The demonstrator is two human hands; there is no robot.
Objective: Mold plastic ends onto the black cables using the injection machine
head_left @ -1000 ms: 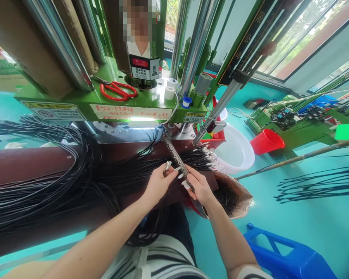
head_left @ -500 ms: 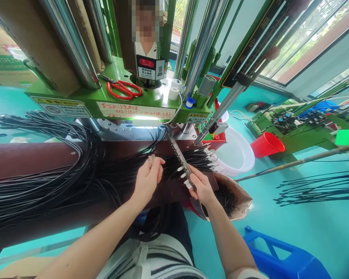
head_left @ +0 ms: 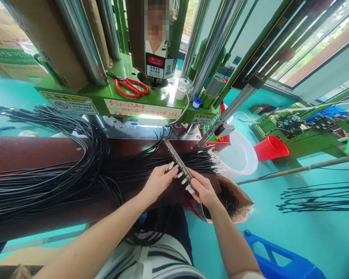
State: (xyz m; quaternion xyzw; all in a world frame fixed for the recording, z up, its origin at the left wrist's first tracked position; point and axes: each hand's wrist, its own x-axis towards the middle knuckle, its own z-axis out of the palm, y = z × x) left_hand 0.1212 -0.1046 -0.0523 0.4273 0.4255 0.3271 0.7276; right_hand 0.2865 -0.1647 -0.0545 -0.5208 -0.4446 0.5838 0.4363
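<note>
A long narrow metal mould bar (head_left: pixel 173 152) slants across the middle of the head view, its far end near the press. My right hand (head_left: pixel 203 188) is closed round its near end. Several small silver connectors (head_left: pixel 184 181) stick out of the bar's left side. My left hand (head_left: pixel 159 179) is pinched beside the bar, with a small metal connector (head_left: pixel 170 166) between thumb and fingers. Whether that connector touches the bar, I cannot tell. Under and behind the hands lies a bundle of black cables (head_left: pixel 139 162) with silver plug ends (head_left: pixel 213 157).
A green press (head_left: pixel 84 91) stands ahead, with red-handled scissors (head_left: pixel 130 88) on its ledge. Black cables (head_left: pixel 40 186) are heaped at the left of the brown table (head_left: pixel 31 149). On the right are a white tub (head_left: pixel 242 155), a red bucket (head_left: pixel 272 148), an open bag (head_left: pixel 244 199) and a blue stool (head_left: pixel 291 263).
My left hand has moved right to the bar, carrying the connector. The bar's far end has swung slightly left and nearer. The view has shifted a little.
</note>
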